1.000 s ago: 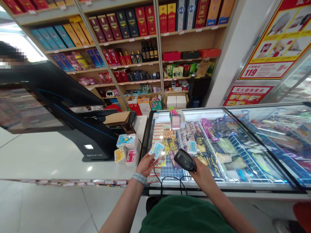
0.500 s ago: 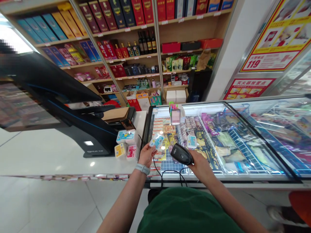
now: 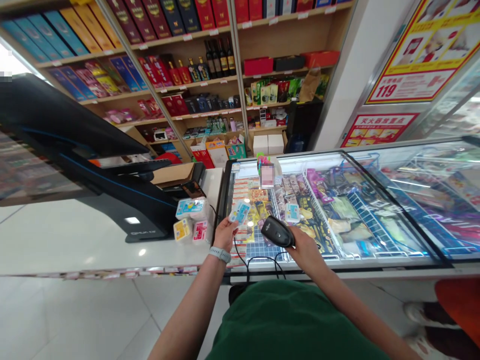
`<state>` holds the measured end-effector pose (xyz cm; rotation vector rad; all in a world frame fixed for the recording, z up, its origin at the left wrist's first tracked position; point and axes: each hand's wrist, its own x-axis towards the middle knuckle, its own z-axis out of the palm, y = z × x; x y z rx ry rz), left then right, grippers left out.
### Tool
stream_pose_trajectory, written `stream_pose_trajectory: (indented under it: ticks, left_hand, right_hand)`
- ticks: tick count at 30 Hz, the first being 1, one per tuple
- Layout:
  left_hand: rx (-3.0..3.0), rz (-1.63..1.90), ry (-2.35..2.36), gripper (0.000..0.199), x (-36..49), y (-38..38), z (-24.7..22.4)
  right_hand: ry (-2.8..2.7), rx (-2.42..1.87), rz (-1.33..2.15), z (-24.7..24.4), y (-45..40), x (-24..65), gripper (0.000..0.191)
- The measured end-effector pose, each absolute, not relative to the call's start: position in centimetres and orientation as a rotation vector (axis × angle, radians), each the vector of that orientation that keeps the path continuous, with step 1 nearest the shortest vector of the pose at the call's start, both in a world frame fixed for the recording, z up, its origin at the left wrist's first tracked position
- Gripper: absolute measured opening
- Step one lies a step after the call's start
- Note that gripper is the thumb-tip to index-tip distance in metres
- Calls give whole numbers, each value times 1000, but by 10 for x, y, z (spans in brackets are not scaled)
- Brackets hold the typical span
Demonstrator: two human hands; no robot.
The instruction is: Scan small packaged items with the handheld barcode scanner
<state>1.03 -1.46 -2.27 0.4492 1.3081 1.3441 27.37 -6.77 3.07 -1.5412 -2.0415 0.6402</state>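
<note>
My left hand [image 3: 226, 234] pinches a small clear plastic box with a blue-and-white label [image 3: 240, 212] above the freezer's glass top. In my right hand [image 3: 302, 245] is a black barcode scanner [image 3: 276, 231], its head pointed left toward the held box. The scanner's black cord [image 3: 258, 258] loops below it over the glass. Another box with a blue label [image 3: 292, 213] lies on the glass just beyond the scanner. To the left, on the white counter, sit a yellow-labelled box [image 3: 182, 230], a red-labelled box [image 3: 200, 231] and blue-labelled boxes [image 3: 191, 206].
A black monitor stand [image 3: 144, 215] occupies the counter [image 3: 90, 245] at left. The glass-topped chest freezer [image 3: 375, 272] stretches rightward, full of bagged goods. Shelves of boxes and bottles [image 3: 221, 57] rise behind. At lower right stands a person in orange [image 3: 459, 315].
The view has shifted slightly, moving the scene a little left and up. Both hands keep their hold on the box and the scanner, with little movement between them.
</note>
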Motion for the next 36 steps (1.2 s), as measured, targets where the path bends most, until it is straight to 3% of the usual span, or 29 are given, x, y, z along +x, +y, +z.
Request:
stream_pose_trajectory:
  ticks: [36]
  left_hand:
    - [397, 1357, 1324, 37, 10, -4, -44]
  right_hand:
    - [-2075, -1612, 611, 34, -67, 271, 29]
